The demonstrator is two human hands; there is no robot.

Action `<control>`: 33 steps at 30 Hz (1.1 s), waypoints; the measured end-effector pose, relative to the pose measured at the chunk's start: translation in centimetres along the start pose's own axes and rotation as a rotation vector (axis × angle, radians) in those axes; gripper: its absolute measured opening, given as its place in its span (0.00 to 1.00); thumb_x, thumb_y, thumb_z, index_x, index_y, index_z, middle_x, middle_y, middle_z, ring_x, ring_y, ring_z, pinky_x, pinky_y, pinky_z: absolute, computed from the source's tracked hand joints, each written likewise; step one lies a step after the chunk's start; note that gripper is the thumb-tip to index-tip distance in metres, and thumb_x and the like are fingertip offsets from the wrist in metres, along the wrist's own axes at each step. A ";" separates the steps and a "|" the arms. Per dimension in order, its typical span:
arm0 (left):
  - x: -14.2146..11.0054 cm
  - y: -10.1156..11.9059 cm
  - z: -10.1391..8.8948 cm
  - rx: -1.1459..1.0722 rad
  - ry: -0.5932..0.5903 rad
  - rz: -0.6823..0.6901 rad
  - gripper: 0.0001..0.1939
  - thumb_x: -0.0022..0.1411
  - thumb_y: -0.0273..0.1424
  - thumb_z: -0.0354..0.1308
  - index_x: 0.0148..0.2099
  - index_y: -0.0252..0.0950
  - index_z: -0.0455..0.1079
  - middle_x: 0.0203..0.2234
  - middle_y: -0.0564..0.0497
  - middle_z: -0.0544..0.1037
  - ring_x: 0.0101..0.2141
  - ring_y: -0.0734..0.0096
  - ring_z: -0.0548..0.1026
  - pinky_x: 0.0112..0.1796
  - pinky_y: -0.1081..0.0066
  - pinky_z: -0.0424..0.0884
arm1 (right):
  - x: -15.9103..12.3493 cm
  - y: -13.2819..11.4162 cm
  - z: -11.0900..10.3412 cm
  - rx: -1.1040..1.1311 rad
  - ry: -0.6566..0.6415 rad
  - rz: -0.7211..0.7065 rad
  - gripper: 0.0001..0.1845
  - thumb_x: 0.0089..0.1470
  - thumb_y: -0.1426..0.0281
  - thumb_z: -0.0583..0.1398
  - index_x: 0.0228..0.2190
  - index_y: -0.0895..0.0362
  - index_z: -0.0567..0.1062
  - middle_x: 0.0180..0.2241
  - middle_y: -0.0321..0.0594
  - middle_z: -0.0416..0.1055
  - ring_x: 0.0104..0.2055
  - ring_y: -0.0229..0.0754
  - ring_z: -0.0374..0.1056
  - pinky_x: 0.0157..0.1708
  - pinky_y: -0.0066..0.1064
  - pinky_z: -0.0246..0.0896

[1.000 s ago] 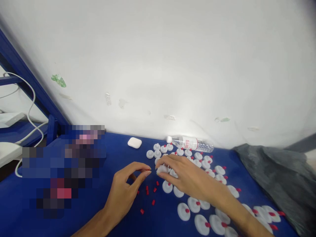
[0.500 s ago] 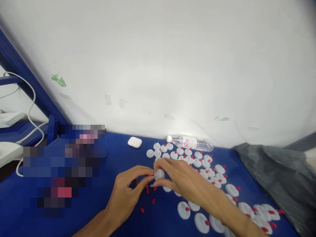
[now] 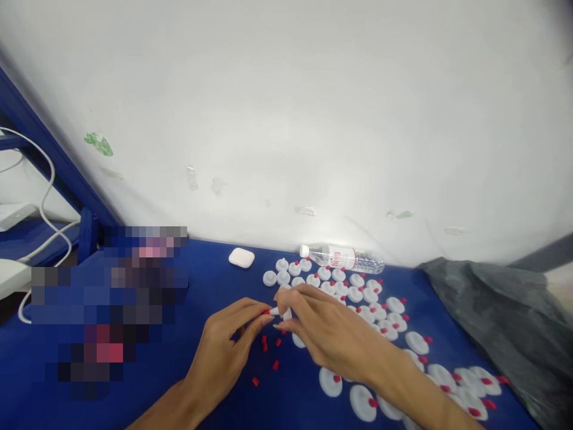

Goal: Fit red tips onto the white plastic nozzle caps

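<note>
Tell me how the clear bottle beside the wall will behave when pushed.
The bottle lies on its side and looks round, so it would probably roll. The wall close behind would likely stop it that way. Its thin-looking clear sides may flex when squeezed; I can't tell whether it holds water.

L hand (image 3: pixel 224 343) & R hand (image 3: pixel 322 322) bare — forearms (image 3: pixel 168 403) too — w/ slim, tapering fingers (image 3: pixel 248 307).

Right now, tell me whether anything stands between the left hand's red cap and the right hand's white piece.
Nothing visible does: the left hand pinches the red cap at the narrow tip of the white piece that the right hand holds. Loose red caps lie aside.
</note>
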State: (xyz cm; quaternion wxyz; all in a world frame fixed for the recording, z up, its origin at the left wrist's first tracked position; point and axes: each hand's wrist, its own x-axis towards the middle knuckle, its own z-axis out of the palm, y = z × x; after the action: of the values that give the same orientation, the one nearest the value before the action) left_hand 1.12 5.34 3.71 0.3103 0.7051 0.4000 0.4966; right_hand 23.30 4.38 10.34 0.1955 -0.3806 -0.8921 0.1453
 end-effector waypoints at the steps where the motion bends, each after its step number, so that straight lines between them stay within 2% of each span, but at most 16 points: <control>1: -0.1 0.0 0.0 0.001 -0.012 0.020 0.10 0.73 0.36 0.64 0.42 0.50 0.88 0.33 0.54 0.89 0.30 0.67 0.85 0.32 0.73 0.79 | 0.0 0.0 0.1 -0.015 0.003 -0.034 0.15 0.71 0.78 0.54 0.51 0.50 0.73 0.47 0.44 0.81 0.49 0.51 0.79 0.49 0.40 0.80; 5: -0.6 -0.1 0.1 0.012 -0.029 0.063 0.14 0.75 0.33 0.61 0.37 0.46 0.85 0.27 0.54 0.84 0.26 0.69 0.81 0.30 0.73 0.76 | -0.2 -0.1 0.6 -0.040 -0.012 -0.075 0.17 0.68 0.80 0.52 0.49 0.49 0.73 0.45 0.43 0.80 0.46 0.50 0.79 0.47 0.40 0.80; 9: -1.0 -0.2 0.2 0.038 -0.021 0.087 0.17 0.76 0.32 0.59 0.32 0.44 0.81 0.23 0.55 0.80 0.22 0.70 0.77 0.26 0.72 0.72 | -0.5 0.2 1.9 -0.047 0.038 -0.106 0.12 0.71 0.78 0.52 0.43 0.51 0.73 0.41 0.40 0.80 0.43 0.46 0.78 0.45 0.35 0.78; 13: -0.9 -0.3 0.1 0.072 -0.005 0.095 0.14 0.76 0.34 0.60 0.37 0.47 0.83 0.26 0.56 0.83 0.24 0.68 0.80 0.28 0.72 0.76 | -0.3 0.6 2.7 0.009 0.080 -0.081 0.10 0.77 0.72 0.53 0.42 0.52 0.73 0.43 0.40 0.81 0.46 0.44 0.79 0.48 0.35 0.78; 15: -0.8 -0.4 0.1 0.102 0.017 0.073 0.10 0.76 0.35 0.61 0.43 0.48 0.84 0.30 0.56 0.86 0.27 0.69 0.83 0.30 0.72 0.78 | 0.1 0.6 2.4 0.035 0.092 -0.059 0.06 0.77 0.66 0.57 0.46 0.52 0.74 0.47 0.41 0.82 0.48 0.46 0.80 0.50 0.39 0.80; 17: -0.7 -0.6 0.0 0.144 0.049 0.047 0.08 0.77 0.35 0.61 0.48 0.48 0.83 0.35 0.56 0.88 0.30 0.69 0.84 0.30 0.73 0.78 | 0.4 0.7 1.6 -0.013 0.119 -0.041 0.09 0.75 0.62 0.62 0.51 0.52 0.75 0.53 0.46 0.82 0.53 0.53 0.80 0.56 0.48 0.80; 20: -0.4 -1.1 -0.2 0.229 0.077 0.036 0.09 0.77 0.35 0.60 0.51 0.46 0.81 0.36 0.55 0.86 0.28 0.69 0.80 0.31 0.70 0.77 | 0.5 1.3 0.5 -0.188 0.136 0.021 0.12 0.74 0.63 0.62 0.54 0.51 0.79 0.62 0.52 0.78 0.67 0.63 0.72 0.68 0.63 0.69; 22: -0.3 -1.4 -0.2 0.294 0.072 0.045 0.09 0.76 0.35 0.59 0.49 0.46 0.82 0.35 0.55 0.85 0.27 0.68 0.77 0.30 0.68 0.76 | 0.3 2.1 0.5 -0.285 0.096 0.046 0.13 0.76 0.65 0.58 0.53 0.52 0.81 0.64 0.51 0.77 0.71 0.64 0.68 0.72 0.67 0.63; 25: -0.1 -1.8 -0.2 0.385 0.040 0.060 0.09 0.75 0.34 0.59 0.45 0.45 0.82 0.35 0.53 0.84 0.31 0.62 0.78 0.30 0.65 0.74 | -0.1 3.2 1.3 -0.350 0.013 0.028 0.15 0.77 0.65 0.57 0.54 0.52 0.82 0.61 0.47 0.80 0.73 0.63 0.65 0.73 0.70 0.58; 27: -0.1 -1.9 -0.1 0.431 0.015 0.073 0.11 0.75 0.32 0.58 0.48 0.46 0.82 0.35 0.52 0.84 0.33 0.60 0.79 0.31 0.64 0.75 | -0.3 3.6 1.9 -0.359 -0.018 0.019 0.16 0.77 0.66 0.57 0.56 0.53 0.82 0.61 0.46 0.80 0.74 0.63 0.64 0.73 0.70 0.57; 30: -0.4 -2.0 -0.1 0.481 -0.003 0.109 0.14 0.74 0.30 0.57 0.56 0.45 0.80 0.39 0.49 0.83 0.38 0.56 0.79 0.33 0.62 0.78 | -0.3 3.8 2.3 -0.352 -0.024 0.011 0.16 0.76 0.69 0.57 0.57 0.57 0.82 0.61 0.48 0.81 0.74 0.63 0.65 0.74 0.70 0.57; 33: -1.0 -1.9 0.2 0.490 -0.054 0.184 0.12 0.74 0.29 0.56 0.53 0.44 0.80 0.42 0.46 0.79 0.41 0.56 0.78 0.38 0.60 0.81 | -0.2 3.8 1.7 -0.328 0.015 0.002 0.17 0.77 0.70 0.56 0.56 0.55 0.82 0.58 0.45 0.83 0.71 0.58 0.69 0.75 0.66 0.56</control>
State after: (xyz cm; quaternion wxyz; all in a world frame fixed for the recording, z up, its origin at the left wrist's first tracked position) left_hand 0.61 5.38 1.63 0.0942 0.8055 0.4343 0.3921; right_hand 24.96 6.56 7.24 0.1370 -0.4095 -0.9019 -0.0049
